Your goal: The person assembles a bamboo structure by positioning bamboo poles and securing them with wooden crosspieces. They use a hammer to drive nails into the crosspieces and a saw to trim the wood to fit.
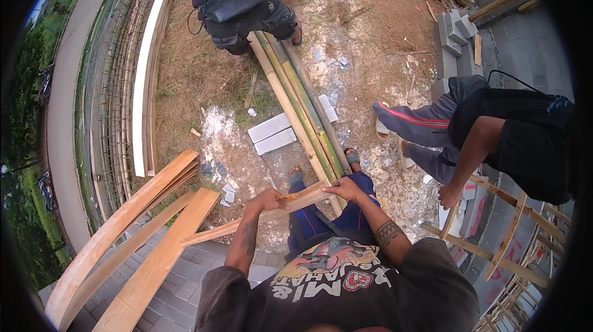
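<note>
A narrow wooden board [304, 197] lies across the front of my thighs, its long end reaching down to the left. My left hand [270, 200] is closed on the board's edge partway along. My right hand [346, 188] grips it at its right end. Just beyond, several bamboo poles [295, 100], green and tan, stretch away from between my feet. They pass over pale grey blocks [273, 134] on the ground.
Wide planks [154, 258] lean to my left over stacked grey blocks [176, 292]. One person [238, 8] bends at the poles' far end; another [494, 137] stands at right. A wooden ladder-like frame [508, 233] and a block wall [525, 42] are on the right.
</note>
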Demonstrator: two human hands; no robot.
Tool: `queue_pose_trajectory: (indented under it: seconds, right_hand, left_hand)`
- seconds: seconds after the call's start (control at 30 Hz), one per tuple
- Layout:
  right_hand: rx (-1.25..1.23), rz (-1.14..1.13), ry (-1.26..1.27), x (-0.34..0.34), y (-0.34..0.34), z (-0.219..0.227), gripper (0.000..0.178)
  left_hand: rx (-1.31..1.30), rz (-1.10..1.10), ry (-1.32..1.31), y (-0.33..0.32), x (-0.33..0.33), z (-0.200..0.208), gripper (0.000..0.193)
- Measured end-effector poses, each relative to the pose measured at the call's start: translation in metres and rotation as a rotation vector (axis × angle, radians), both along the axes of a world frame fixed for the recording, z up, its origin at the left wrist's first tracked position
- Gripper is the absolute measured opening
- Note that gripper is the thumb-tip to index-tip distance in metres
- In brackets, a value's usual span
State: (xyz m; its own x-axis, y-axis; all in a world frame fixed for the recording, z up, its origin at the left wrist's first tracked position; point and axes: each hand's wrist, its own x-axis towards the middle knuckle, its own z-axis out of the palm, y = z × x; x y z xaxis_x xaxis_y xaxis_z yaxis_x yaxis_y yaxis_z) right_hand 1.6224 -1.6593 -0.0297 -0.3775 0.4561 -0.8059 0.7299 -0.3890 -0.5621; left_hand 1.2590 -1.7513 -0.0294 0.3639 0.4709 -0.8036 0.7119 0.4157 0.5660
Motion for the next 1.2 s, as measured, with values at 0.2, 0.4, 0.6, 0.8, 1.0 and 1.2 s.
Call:
queue_pose_trajectory:
  seconds: [0.2,0.4,0.6,0.8,1.0,1.2]
  right_hand:
    - [-0.099,-0.028,0.105,0.037,0.05,-0.077,0.063]
    - [-0.342,-0.194,-0.003,0.135,0.055,-0.128,0.05]
    - [-0.372,-0.395,-0.024,0.21,0.053,-0.163,0.044]
    - [-0.431,-0.41,-0.083,0.232,0.019,-0.267,0.044]
    - [-0.428,-0.384,-0.071,0.234,-0.005,-0.382,0.046]
    - [-0.335,-0.326,-0.064,0.266,-0.035,-0.49,0.042]
  left_hand:
    - [-0.076,0.172,0.058,-0.016,0.061,-0.049,0.06]
    - [-0.151,0.063,0.061,0.039,0.166,-0.069,0.054]
    - [0.234,-0.116,-0.078,0.023,0.234,-0.193,0.063]
    - [0.44,-0.207,0.202,-0.006,0.259,-0.267,0.091]
    - [0.618,-0.032,0.205,-0.048,0.263,-0.374,0.087]
    - [0.446,0.024,0.306,-0.065,0.31,-0.441,0.074]
